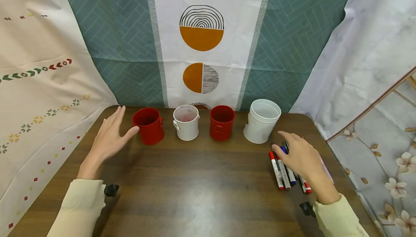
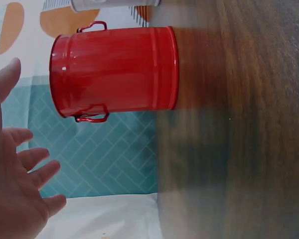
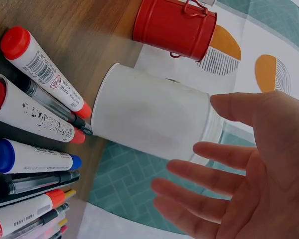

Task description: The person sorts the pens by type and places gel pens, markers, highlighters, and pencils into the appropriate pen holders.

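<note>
My left hand (image 1: 110, 136), fingers extended and thumb apart, hovers beside a red bucket (image 1: 151, 133) with small side handles. In the left wrist view a gap separates that hand (image 2: 15, 169) from the bucket. My right hand (image 1: 303, 157) is held over a bunch of markers and pens, holding nothing. Among them are a red-capped marker (image 1: 276, 170) and a blue-capped marker (image 3: 35, 156); the hand hides part of the bunch. Beyond its fingertips stands a large white bucket (image 1: 259, 127), apparently untouched.
A small white bucket (image 1: 188, 130) with a pinkish tint inside and a second red bucket (image 1: 221, 130) stand between the outer two. All form a row along the back of the brown wooden table (image 1: 195, 179). Patterned cloth (image 1: 123, 49) hangs behind.
</note>
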`<act>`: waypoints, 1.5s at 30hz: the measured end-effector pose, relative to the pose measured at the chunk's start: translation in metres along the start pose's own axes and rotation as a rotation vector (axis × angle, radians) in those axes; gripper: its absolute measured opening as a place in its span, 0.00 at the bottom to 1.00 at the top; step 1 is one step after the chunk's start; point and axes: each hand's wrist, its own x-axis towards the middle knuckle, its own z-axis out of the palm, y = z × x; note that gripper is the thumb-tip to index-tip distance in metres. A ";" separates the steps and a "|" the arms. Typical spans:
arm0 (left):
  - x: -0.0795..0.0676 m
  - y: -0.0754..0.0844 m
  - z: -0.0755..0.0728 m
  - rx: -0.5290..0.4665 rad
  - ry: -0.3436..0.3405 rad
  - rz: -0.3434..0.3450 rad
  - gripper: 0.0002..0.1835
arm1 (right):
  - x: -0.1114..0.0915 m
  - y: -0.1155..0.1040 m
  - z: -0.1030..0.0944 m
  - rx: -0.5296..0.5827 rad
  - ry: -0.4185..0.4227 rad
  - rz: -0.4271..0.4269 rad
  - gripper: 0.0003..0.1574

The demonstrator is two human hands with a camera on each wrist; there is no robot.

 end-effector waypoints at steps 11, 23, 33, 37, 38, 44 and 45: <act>0.009 -0.009 0.010 -0.211 -0.053 -0.067 0.53 | 0.009 0.009 0.002 0.046 -0.051 -0.048 0.27; 0.015 -0.017 0.019 -0.344 -0.082 -0.081 0.56 | 0.011 0.017 0.012 0.201 -0.151 0.022 0.22; 0.022 -0.022 0.034 -0.483 -0.121 -0.112 0.57 | 0.004 0.019 0.023 0.221 -0.203 0.064 0.20; 0.024 -0.024 0.040 -0.529 -0.127 -0.120 0.57 | 0.003 0.018 0.027 0.200 -0.189 0.057 0.20; 0.025 -0.024 0.041 -0.538 -0.127 -0.124 0.57 | 0.002 0.017 0.028 0.192 -0.186 0.055 0.20; 0.024 -0.029 0.046 -0.578 -0.136 -0.160 0.57 | 0.000 0.013 0.032 0.124 -0.165 0.044 0.19; 0.025 -0.030 0.047 -0.586 -0.138 -0.162 0.57 | 0.000 0.013 0.033 0.114 -0.164 0.044 0.19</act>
